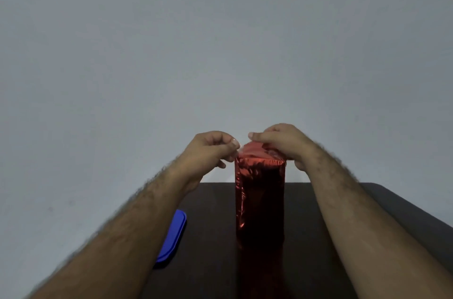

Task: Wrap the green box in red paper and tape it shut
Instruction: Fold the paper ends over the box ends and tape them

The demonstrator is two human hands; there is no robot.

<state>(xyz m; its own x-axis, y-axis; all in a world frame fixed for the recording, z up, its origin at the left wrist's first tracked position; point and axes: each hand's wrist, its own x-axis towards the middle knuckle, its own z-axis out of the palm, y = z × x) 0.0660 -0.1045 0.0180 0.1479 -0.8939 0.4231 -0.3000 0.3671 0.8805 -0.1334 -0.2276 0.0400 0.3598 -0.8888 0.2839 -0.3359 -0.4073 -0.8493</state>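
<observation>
Item: box in red paper (259, 203), upright on dark desk (318, 225), centre of frame. My left hand (210, 149) pinches clear tape at its top edge; my right hand (282, 142) grips the folded top paper. Blue lid (171, 237), lower left.

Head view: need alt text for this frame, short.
Two bare hands work the top end of a tall upright box wrapped in shiny red paper on a dark table: the left hand pinches at the folded top flap, the right hand presses it down. A blue flat object lies left of it.
</observation>
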